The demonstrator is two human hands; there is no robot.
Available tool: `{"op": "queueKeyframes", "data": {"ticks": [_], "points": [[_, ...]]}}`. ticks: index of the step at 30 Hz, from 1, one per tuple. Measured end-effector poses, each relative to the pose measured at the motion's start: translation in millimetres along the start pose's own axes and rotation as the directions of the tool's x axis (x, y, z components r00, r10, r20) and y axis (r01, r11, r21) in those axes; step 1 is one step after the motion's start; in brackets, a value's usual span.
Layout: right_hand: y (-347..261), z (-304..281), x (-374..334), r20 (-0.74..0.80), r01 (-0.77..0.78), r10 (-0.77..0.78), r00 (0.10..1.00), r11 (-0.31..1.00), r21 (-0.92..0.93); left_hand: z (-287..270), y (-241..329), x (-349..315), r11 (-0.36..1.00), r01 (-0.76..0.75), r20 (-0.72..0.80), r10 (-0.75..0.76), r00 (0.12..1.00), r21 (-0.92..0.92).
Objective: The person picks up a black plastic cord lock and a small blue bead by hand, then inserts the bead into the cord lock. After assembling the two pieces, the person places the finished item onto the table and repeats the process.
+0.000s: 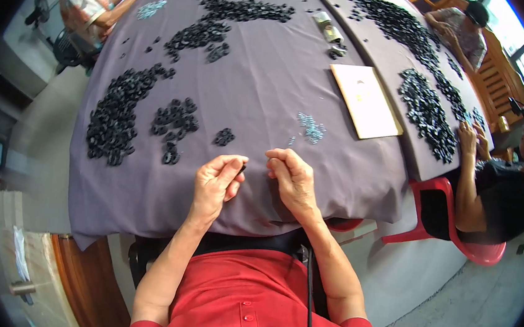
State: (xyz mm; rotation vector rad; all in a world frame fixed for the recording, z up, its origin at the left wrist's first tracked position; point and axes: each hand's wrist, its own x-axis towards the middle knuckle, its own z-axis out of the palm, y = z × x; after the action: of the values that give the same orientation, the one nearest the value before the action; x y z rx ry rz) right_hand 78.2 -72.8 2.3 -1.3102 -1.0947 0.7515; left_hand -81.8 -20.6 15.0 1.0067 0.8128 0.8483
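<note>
My left hand (218, 181) is pinched above the near edge of the cloth, with a small black piece (241, 170) showing at its fingertips. A short gap to the right, my right hand (292, 177) has thumb and forefinger pressed together. Whatever sits in that pinch is too small to make out. Just beyond the right hand lies a loose cluster of tiny silvery-blue coil-like parts (310, 128). A small heap of black pieces (224, 137) rests past the left hand. Farther left are a medium group (175, 120) and a long pile (114, 119) of similar black pieces.
Grey-purple cloth (250, 88) covers the table. A pale flat booklet (366, 102) lies to the right, near a table seam. More black piles (428, 112) spread right and far. Co-workers sit at the right (502, 197), far right (460, 37) and far left (92, 8). A red plastic chair (447, 223) stands right.
</note>
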Motion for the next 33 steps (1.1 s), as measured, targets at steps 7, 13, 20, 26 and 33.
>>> {"op": "queueKeyframes", "data": {"ticks": [7,13,20,26,33], "points": [[-15,17,-8,0.107,0.015,-0.024,0.994,0.996,0.083,-7,-5,2,0.991,0.054,0.107,-0.042,0.993,-0.119],[-7,22,-9,0.124,0.094,-0.09,0.988,0.995,-0.021,-10,-14,3,0.981,0.024,0.071,-0.011,0.997,-0.192],[-19,28,-10,0.117,0.147,-0.132,0.984,0.981,-0.128,-13,-15,2,0.988,0.007,0.07,0.004,0.998,-0.156],[-15,28,-10,0.131,0.256,-0.228,0.965,0.928,-0.27,-12,-15,2,0.99,0.029,0.07,-0.019,0.997,-0.14],[-6,25,-2,0.164,0.264,-0.244,0.956,0.958,-0.109,-7,-4,-8,0.969,0.09,0.068,-0.076,0.995,-0.23]]}}
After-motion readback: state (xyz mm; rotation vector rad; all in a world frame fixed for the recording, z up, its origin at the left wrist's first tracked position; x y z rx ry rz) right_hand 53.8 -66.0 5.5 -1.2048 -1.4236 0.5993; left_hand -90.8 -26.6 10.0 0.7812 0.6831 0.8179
